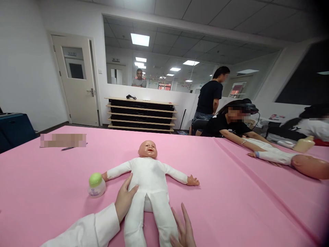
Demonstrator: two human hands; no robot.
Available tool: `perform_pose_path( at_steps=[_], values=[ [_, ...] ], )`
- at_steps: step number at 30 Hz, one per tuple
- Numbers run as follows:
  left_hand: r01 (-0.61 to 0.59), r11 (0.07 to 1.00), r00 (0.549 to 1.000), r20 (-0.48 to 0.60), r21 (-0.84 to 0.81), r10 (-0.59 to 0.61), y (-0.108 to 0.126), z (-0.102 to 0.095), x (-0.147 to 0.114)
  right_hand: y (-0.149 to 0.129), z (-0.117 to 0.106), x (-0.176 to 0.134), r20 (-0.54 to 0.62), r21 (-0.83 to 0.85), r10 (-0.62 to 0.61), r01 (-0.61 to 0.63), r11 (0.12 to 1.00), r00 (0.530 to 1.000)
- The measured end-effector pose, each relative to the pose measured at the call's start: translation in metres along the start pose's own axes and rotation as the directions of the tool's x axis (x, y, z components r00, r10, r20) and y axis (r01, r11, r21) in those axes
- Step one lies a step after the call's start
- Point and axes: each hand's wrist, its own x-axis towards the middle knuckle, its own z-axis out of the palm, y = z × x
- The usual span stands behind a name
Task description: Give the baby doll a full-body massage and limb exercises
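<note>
A baby doll (150,176) in a white cloth suit lies on its back on the pink tablecloth (218,212), head away from me, arms spread wide. My left hand (125,197) rests against the doll's hip on the left side, thumb over the cloth and fingers along its flank, not gripping. Beside the doll's leg on the right, my right hand (183,226) has its fingers spread; part of it is cut off by the bottom edge. A small round jar with a green lid (96,185) stands by the doll's hand on the left.
A pen (70,148) lies near a blurred patch at the far left of the table. At the right, another person (231,120) wearing a headset leans over a second doll (280,154), near a cream bottle (304,144). A shelf unit (141,115) stands behind the table.
</note>
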Motion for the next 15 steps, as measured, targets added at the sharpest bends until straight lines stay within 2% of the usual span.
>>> perform_pose_path(
  at_steps=[2, 3, 4, 6, 9, 12, 15],
  values=[
    [-0.003, 1.000, 1.000, 0.013, 0.010, 0.003, -0.001, -0.001, 0.002, 0.011, -0.002, 0.001, -0.085, -0.022, 0.008, -0.010, 1.000, 0.996],
    [-0.015, 1.000, 1.000, 0.015, 0.023, 0.014, -0.001, -0.001, 0.002, 0.016, -0.004, 0.003, -0.081, -0.057, -0.027, 0.022, 0.998, 0.996],
    [-0.034, 0.998, 0.999, 0.011, 0.052, 0.033, -0.002, -0.001, 0.002, 0.021, -0.006, 0.005, -0.030, -0.104, -0.075, 0.071, 0.992, 0.997],
    [-0.076, 0.984, 0.997, -0.016, 0.159, 0.080, -0.002, -0.002, -0.002, 0.029, -0.010, 0.011, 0.168, -0.183, -0.159, 0.189, 0.965, 0.973],
    [-0.137, 0.917, 0.988, -0.017, 0.374, 0.154, 0.004, -0.002, -0.015, 0.033, -0.014, 0.019, 0.327, -0.255, -0.134, 0.223, 0.941, 0.935],
    [-0.231, 0.829, 0.970, 0.182, 0.509, 0.158, 0.013, -0.003, -0.033, 0.029, -0.021, 0.022, 0.373, -0.280, -0.096, 0.211, 0.937, 0.923],
    [-0.313, 0.782, 0.926, 0.356, 0.539, 0.125, 0.019, -0.008, -0.041, 0.017, -0.034, 0.021, 0.400, -0.233, -0.075, 0.181, 0.955, 0.914]
  ],
)
